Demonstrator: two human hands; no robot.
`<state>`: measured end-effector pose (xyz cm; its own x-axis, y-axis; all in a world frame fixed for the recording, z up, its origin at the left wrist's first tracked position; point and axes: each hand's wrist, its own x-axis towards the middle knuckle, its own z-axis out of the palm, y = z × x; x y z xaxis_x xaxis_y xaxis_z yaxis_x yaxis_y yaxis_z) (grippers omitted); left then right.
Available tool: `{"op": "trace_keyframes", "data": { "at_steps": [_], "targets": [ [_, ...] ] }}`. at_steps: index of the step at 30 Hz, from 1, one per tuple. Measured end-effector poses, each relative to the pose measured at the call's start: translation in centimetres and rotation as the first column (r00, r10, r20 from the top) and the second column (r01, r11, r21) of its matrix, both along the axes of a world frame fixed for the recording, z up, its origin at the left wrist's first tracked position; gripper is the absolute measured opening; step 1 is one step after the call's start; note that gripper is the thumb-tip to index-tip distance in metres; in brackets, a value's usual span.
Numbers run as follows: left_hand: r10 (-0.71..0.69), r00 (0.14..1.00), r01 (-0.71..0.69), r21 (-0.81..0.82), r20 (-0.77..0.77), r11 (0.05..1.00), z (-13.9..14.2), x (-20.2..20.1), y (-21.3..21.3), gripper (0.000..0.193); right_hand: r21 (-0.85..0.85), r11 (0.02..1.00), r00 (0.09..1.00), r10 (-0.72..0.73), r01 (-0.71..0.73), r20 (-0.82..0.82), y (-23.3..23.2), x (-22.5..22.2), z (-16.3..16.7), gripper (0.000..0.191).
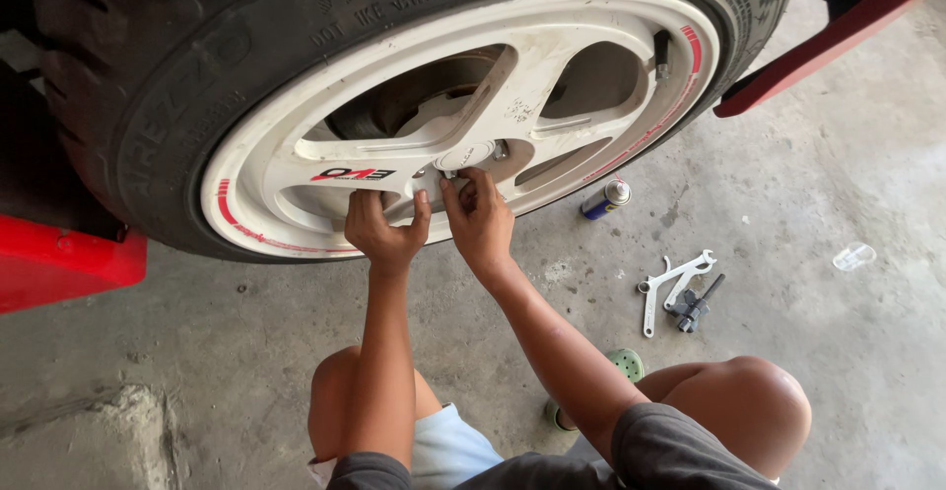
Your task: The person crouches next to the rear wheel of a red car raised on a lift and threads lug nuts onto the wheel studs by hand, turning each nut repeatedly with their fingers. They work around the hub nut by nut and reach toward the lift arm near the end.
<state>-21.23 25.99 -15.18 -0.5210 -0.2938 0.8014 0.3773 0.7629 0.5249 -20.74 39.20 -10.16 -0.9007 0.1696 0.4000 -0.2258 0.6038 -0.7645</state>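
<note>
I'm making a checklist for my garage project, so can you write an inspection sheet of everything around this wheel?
Surface: grey concrete floor, stained and dusty.
Job's things: white five-spoke wheel with red markings, inside a black tyre; centre cap at the hub.
Clutter: small spray can, two silver wrenches, a dark socket tool, a clear plastic piece, all on the floor.
Grippers: left hand grips a spoke; right hand has fingertips at the hub below the cap.
Cables: nothing seen.
Surroundings: red car bodywork on both sides; green sandal near the knees.
</note>
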Motion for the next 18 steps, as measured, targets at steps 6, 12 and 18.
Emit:
{"op": "trace_keyframes", "data": {
  "at_steps": [6,12,18],
  "targets": [
    [0.058,0.992,-0.038,0.185,-0.109,0.982,-0.4,-0.3,1.6,0.065,-0.052,0.993,0.992,0.107,-0.103,0.065,1.6,-0.6,0.2,0.026],
    [0.305,0.924,-0.242,0.264,-0.232,0.934,1.1,0.7,4.9,0.075,0.029,0.963,0.961,0.263,-0.267,0.083,4.0,-2.1,-0.4,0.027],
    [0.115,0.973,-0.133,-0.081,-0.2,0.988,6.0,1.0,9.5,0.038,0.104,0.876,0.881,0.472,-0.472,0.021,6.2,-4.1,-2.9,0.028]
  ]
}}
